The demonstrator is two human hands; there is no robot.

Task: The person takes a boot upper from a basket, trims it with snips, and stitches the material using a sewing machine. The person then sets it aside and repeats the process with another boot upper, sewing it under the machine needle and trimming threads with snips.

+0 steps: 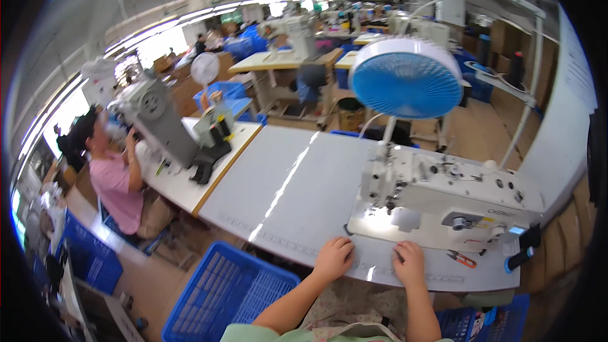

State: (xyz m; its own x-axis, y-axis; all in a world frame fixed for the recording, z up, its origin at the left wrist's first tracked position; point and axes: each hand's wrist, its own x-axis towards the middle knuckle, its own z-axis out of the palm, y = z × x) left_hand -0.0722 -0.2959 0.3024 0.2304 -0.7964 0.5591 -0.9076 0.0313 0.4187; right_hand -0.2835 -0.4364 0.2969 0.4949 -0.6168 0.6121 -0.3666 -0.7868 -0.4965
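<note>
My left hand (335, 258) rests at the front edge of the grey sewing table (278, 183), its fingers curled in. What it holds, if anything, is hidden. A short way to its right, my right hand (410, 263) is also closed at the table edge, with a small dark thing at its fingertips that I cannot make out. Just beyond both hands stands a white sewing machine (437, 209), its lamp lighting the needle area. Thread snips (462, 259) with orange handles lie on the table to the right of my right hand.
A blue plastic basket (218, 291) stands below the table at left, another blue basket (506, 316) at lower right. A blue-and-white fan (406, 82) rises behind the machine. At left, a person in pink (117, 183) sits by a grey machine (158, 120).
</note>
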